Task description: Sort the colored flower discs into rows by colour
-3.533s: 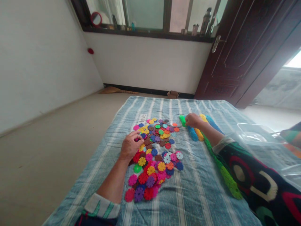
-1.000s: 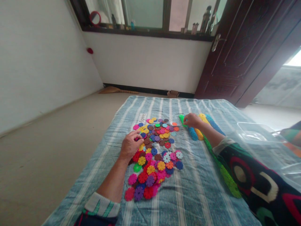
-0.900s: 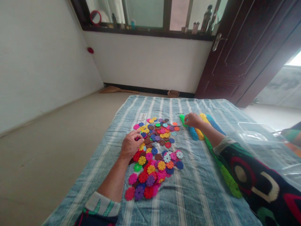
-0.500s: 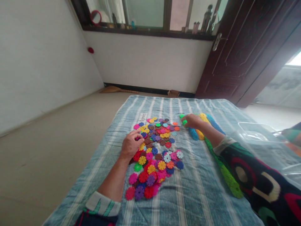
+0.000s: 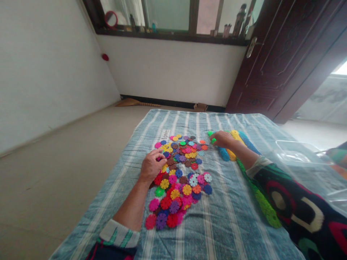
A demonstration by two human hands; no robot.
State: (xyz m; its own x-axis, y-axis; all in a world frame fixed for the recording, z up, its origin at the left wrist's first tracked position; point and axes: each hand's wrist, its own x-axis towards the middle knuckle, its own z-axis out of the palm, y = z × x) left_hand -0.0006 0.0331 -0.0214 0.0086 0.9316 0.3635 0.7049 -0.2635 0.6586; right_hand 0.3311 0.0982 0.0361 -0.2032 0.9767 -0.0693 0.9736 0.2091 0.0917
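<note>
Many-coloured notched plastic discs lie in a loose pile on the striped cloth. My left hand rests at the pile's left side, its thumb and fingers curled close together by a blue disc; what lies between them is hidden. Across the pile, my right hand has its fingers closed on green discs, partly covered by the hand. Under and beside the right wrist are rows of joined discs: a blue row, a yellow row and a long green row.
A card printed "love" lies beyond the pile. Clear plastic containers stand at the right edge of the striped cloth. Past the far edge are a broom on the floor and a dark red door.
Both hands stay in nearly the same places. The whole view has shifted very slightly; the discs and rows show no clear change.
</note>
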